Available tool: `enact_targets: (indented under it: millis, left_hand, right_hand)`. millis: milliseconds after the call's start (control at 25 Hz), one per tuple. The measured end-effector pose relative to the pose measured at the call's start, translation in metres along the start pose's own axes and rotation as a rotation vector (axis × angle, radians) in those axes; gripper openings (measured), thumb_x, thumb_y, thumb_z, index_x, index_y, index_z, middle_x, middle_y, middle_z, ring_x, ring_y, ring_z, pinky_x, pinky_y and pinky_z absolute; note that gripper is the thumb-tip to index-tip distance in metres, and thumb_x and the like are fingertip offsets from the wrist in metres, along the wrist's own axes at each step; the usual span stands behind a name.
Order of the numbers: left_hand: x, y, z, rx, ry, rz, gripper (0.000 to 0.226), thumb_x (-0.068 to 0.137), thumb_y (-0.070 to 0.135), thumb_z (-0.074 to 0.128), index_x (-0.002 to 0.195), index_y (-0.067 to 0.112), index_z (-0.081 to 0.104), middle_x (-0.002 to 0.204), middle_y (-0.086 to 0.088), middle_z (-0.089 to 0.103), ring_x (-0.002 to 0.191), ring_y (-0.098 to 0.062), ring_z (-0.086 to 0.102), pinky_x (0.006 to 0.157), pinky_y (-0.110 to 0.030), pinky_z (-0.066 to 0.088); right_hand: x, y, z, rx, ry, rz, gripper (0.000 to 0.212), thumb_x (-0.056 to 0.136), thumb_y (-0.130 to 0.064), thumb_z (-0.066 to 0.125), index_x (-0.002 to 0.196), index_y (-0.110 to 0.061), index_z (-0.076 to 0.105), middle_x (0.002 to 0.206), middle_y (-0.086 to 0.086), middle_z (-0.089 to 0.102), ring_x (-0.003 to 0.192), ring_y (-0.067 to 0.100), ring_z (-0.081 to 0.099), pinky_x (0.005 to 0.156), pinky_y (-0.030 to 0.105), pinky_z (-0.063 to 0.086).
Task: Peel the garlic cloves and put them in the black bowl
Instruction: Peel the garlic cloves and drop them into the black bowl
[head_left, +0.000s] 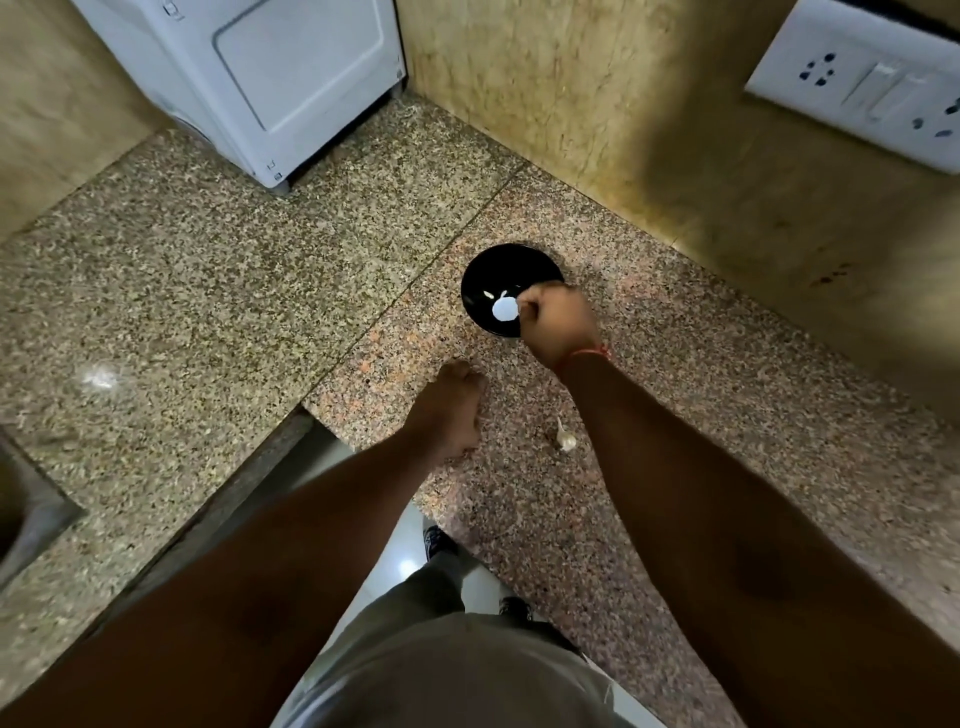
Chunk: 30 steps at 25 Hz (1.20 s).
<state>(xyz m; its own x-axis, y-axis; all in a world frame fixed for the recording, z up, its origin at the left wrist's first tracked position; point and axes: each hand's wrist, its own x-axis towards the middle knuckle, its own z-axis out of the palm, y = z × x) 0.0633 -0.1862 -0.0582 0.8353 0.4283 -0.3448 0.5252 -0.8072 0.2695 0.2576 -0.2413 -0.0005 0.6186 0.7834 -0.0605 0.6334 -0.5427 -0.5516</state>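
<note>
Speckled granite counter (218, 291) in a corner of beige walls; white appliance (270, 78) at back, switch plate (862, 78) on right wall. Black bowl (498, 265) near the wall, peeled cloves (503, 307) inside; unpeeled clove (565, 435) between forearms, tip toward bowl. Right hand (558, 325) curled over bowl rim, contents hidden; left hand (449, 410) fisted near counter edge, contents hidden.

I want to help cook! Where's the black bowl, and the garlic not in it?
black bowl (498, 265): head view, on the bare dark inside near its far rim.
garlic (566, 440): head view, on the bulb's pale rounded body, lying on the counter.
</note>
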Motion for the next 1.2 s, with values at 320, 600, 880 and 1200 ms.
enact_targets:
  millis: [320,600,880,1200]
  left_hand:
    - [0.006,-0.007,-0.01,0.041,-0.014,0.047,0.081,0.075,0.016,0.083,0.146,0.009,0.047,0.146,-0.014,0.043,0.135,-0.032,0.041,0.104,-0.044,0.05]
    - [0.009,0.021,0.001,-0.168,-0.01,0.159,0.015,0.082,0.009,0.063,0.094,0.015,0.07,0.095,-0.006,0.072,0.089,-0.029,0.068,0.075,-0.036,0.054]
    - [-0.001,0.066,0.04,-0.87,-0.164,-0.165,0.007,0.092,0.003,0.069,0.096,0.009,0.071,0.087,-0.012,0.073,0.075,-0.027,0.07,0.074,-0.038,0.058]
    - [-0.02,0.079,0.055,-1.277,-0.197,-0.332,0.02,0.091,-0.007,0.069,0.111,-0.01,0.068,0.065,-0.01,0.073,0.053,-0.018,0.07,0.051,-0.029,0.06]
  right_hand:
    - [-0.041,0.031,0.014,0.051,0.092,0.153,0.012,0.08,-0.016,0.068,0.087,-0.019,0.077,0.085,0.0,0.077,0.077,0.022,0.071,0.072,0.039,0.062]
    - [-0.127,0.071,0.027,-0.059,-0.142,0.391,0.022,0.079,-0.033,0.076,0.1,-0.028,0.073,0.103,-0.002,0.068,0.093,0.02,0.065,0.079,0.033,0.056]
    - [-0.154,0.077,0.044,0.797,-0.018,0.68,0.012,0.085,-0.001,0.077,0.094,-0.009,0.077,0.079,0.004,0.075,0.074,0.025,0.071,0.066,0.035,0.062]
    - [-0.191,0.082,0.036,1.237,-0.104,0.709,0.023,0.09,0.017,0.061,0.1,-0.001,0.071,0.092,0.013,0.075,0.078,0.024,0.073,0.069,0.032,0.063]
